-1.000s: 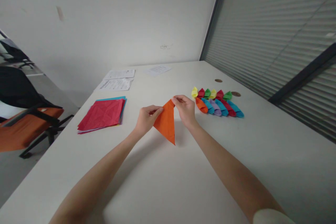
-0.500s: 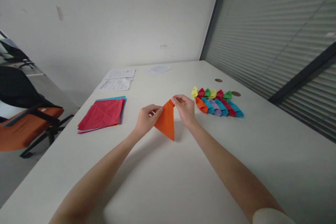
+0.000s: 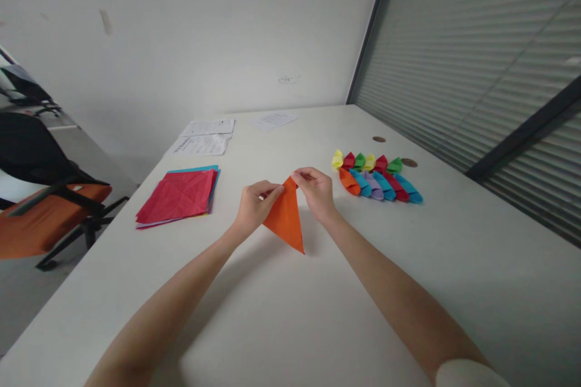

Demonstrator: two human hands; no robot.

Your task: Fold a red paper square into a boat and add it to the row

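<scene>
A folded orange paper (image 3: pixel 287 217) hangs over the white table, its pointed end downward. My left hand (image 3: pixel 258 205) pinches its upper left edge between thumb and fingers. At the top corner, my right hand (image 3: pixel 316 190) grips the same paper with thumb and fingertips. To the right of my right hand lie two rows of small folded paper pieces: a front row with an orange piece (image 3: pixel 349 182) at its left end, and a back row with a yellow piece (image 3: pixel 337 159) at its left end.
A stack of square coloured sheets with red on top (image 3: pixel 177 196) lies at the left. Printed papers (image 3: pixel 202 144) rest near the wall. Two round brown discs (image 3: pixel 409 162) are by the blinds. An orange and black chair (image 3: pixel 54 211) stands left of the table (image 3: pixel 272 326).
My right hand has moved slightly left and down with the paper's top corner. The orange paper looks narrower, and its lower tip hangs a little lower.
</scene>
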